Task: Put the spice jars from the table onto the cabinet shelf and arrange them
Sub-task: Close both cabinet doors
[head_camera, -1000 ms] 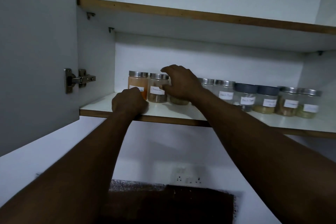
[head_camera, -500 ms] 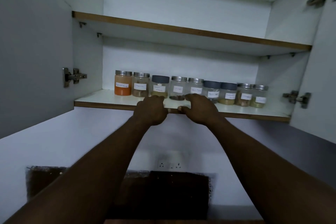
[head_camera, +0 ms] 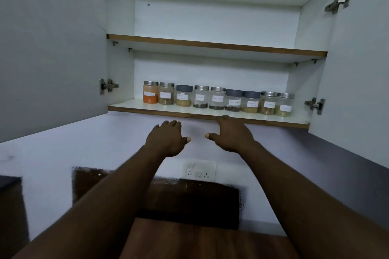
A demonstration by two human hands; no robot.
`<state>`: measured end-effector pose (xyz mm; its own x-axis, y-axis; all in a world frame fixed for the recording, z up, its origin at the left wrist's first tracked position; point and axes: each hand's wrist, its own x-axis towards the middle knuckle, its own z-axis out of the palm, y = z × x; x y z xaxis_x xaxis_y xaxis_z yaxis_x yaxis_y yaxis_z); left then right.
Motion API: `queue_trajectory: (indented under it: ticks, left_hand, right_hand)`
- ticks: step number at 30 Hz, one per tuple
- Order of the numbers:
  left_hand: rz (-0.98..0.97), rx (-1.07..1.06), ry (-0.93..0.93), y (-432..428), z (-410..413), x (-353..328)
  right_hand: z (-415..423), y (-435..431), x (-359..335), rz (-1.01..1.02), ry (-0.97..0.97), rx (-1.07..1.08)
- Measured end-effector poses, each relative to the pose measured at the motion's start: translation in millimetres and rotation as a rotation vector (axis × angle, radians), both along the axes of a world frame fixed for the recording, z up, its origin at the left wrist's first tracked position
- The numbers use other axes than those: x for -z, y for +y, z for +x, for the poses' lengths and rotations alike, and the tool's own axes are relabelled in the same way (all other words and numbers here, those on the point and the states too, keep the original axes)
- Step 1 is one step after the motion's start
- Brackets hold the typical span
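Observation:
Several labelled spice jars stand in one row on the lower cabinet shelf point(head_camera: 130, 104), from an orange-filled jar point(head_camera: 150, 92) at the left to a pale green-filled jar point(head_camera: 284, 104) at the right. Three jars have grey lids point(head_camera: 184, 95); the others have metal lids. My left hand point(head_camera: 168, 140) hangs below the shelf edge with fingers spread, holding nothing. The fingers of my right hand point(head_camera: 231, 134) are straight, and their tips reach the shelf's front edge below the middle jars.
Both cabinet doors stand open, the left door point(head_camera: 52, 48) and the right door point(head_camera: 362, 59). An upper shelf point(head_camera: 210, 45) lies above the jars. A wall socket point(head_camera: 200, 171) sits below my hands, and a wooden table top point(head_camera: 200, 242) shows at the bottom.
My right hand let go of a jar in the row. Both hands drew back from the shelf and opened below its edge. The view pulled back, showing the whole cabinet.

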<state>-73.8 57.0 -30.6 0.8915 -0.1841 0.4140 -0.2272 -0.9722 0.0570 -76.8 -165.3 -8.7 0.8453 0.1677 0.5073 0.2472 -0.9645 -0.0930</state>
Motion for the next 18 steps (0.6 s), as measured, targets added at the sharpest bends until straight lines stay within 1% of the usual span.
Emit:
queue_trajectory:
  ticks: [4, 9, 13, 18]
  left_hand:
    - [-0.025, -0.06, -0.026, 16, -43, -6]
    - [-0.086, -0.11, -0.043, 46, -92, -7]
    - [-0.16, -0.165, -0.085, 82, -131, -5]
    - [-0.308, -0.283, -0.147, 154, -188, -6]
  right_hand:
    - [-35, 21, 0, -0.028, -0.006, -0.06]
    - [-80, 69, -9, -0.104, -0.067, -0.131]
    - [-113, 129, -25, -0.225, -0.144, -0.225]
    - [-158, 229, -42, -0.311, -0.255, -0.415]
